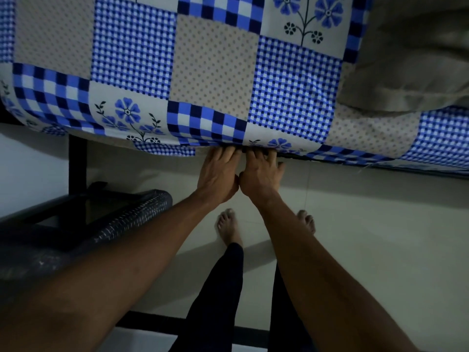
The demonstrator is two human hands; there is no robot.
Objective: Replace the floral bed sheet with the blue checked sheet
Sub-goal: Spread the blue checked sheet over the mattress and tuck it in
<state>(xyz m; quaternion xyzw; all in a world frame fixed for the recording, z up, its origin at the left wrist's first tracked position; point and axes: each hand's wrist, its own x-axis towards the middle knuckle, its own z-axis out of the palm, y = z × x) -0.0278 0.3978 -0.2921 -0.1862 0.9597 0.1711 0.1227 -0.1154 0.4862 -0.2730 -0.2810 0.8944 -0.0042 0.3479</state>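
At centre frame, along the lower hem of the blue-and-white checked patchwork cotton sheet (213,72), the left hand (219,171) and the right hand (261,174) lay side by side and appeared to touch at the thumbs. The fingers of both were extended and pressed the hem upward and under. Neither hand was clenched, and the fingertips were hidden beneath the fold.

The sheet covered the bed across the upper half of the frame. It was a matte woven cloth lying flat, divided into square panels of fine gingham, bold check, dotted beige and blue flower sprigs. The floral sheet named in the task could not be made out in view.

A soft grey-beige pillow (411,59) with a stitched flange rested on the sheet at upper right. A rigid black metal bed-frame leg (77,163) stood at left, and a dark seat with a ribbed, woven-looking edge (121,214) sat at lower left. The pale tiled floor (380,224) looked smooth and hard, and the person's bare feet (228,224) stood on it.

Probable faults were as follows. Thin cloth tucked shallowly would likely spring free, since the hem toward lower right hung slack and untucked. Uneven pushing could skew the panel grid or raise wrinkles. The pillow's weight might drag the right side when the cloth was tensioned. Fingers could be pinched under the bed's edge.
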